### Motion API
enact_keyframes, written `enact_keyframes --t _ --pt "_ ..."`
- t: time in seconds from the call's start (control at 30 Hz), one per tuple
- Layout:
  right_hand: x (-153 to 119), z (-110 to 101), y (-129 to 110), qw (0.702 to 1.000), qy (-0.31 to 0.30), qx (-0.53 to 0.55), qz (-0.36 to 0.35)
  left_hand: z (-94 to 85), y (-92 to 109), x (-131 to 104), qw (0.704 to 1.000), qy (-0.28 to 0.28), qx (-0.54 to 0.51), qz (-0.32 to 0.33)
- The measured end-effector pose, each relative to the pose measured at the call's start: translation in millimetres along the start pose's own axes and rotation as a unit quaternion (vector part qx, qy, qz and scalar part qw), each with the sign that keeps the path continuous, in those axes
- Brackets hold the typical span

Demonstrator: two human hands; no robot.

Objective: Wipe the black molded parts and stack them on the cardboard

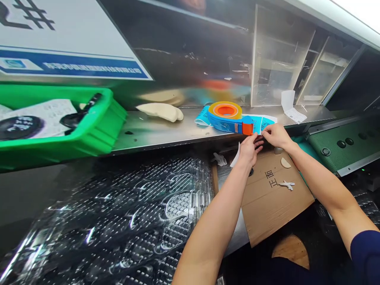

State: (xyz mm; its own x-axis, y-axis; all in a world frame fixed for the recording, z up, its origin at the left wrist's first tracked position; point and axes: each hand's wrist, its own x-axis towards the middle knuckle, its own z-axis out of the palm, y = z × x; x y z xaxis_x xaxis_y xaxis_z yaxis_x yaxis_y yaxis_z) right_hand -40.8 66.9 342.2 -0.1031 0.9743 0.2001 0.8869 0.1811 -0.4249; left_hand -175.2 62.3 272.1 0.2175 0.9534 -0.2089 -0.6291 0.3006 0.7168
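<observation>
On the narrow metal shelf stands a blue tape dispenser [224, 126] with a yellow roll of tape [212, 110] on an orange core. Its orange front end faces my hands. Printed blue labels [268, 122] lie behind and beside it. My left hand [249, 149] is just below the dispenser's front end, fingers stretched and partly apart, with fingertips close to the shelf edge. To its right, my right hand [277, 135] has thumb and fingers pinched together at the lower edge of the blue labels. What sits between those fingertips is too small to make out.
Below is a cardboard sheet [273, 202] with pale scraps. Stacked clear plastic trays [133, 213] fill the left. A green bin [97, 126] and cream-coloured flat pieces [160, 111] occupy the shelf's left; a folded white paper [292, 111] stands right. A green ribbed conveyor [347, 134] runs at right.
</observation>
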Motion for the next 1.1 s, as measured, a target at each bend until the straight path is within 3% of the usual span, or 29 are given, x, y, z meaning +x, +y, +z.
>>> enact_keyframes --t 0.17,0.33,0.4,0.5,0.57,0.63,0.77,0.83,0.97,1.03,1.1 --pt "-1 -3 -4 0.998 0.032 -0.046 0.016 4.0 -1 1 1.0 0.024 0.002 0.009" --pt "-8 -43 31 0.985 0.13 0.086 0.079 11.7 1 3 0.998 0.049 0.038 0.003" --pt "-15 -66 53 0.95 0.2 0.205 0.124 15.8 1 4 0.997 0.045 0.055 -0.007" --pt "-30 -95 78 0.852 0.29 0.408 0.155 22.5 0 9 0.996 0.035 0.07 -0.038" --pt "-44 -103 87 0.798 0.313 0.493 0.149 27.6 -3 14 0.994 0.032 0.077 -0.071" --pt "-59 -101 90 0.779 0.308 0.525 0.151 33.7 -6 21 0.991 0.033 0.08 -0.105" --pt "-95 -79 89 0.778 0.283 0.532 0.178 51.9 -12 39 0.984 0.045 0.061 -0.162" --pt "-115 -67 88 0.78 0.281 0.528 0.184 64.0 -12 48 0.981 0.078 0.038 -0.175" --pt "-155 -52 91 0.795 0.268 0.505 0.205 83.6 -10 61 0.976 0.161 0.016 -0.148" --pt "-175 -49 95 0.798 0.265 0.494 0.22 85.7 -17 57 0.978 0.158 0.045 -0.13" --pt "-196 -50 98 0.798 0.263 0.49 0.23 82.1 -37 38 0.981 0.127 0.1 -0.104"
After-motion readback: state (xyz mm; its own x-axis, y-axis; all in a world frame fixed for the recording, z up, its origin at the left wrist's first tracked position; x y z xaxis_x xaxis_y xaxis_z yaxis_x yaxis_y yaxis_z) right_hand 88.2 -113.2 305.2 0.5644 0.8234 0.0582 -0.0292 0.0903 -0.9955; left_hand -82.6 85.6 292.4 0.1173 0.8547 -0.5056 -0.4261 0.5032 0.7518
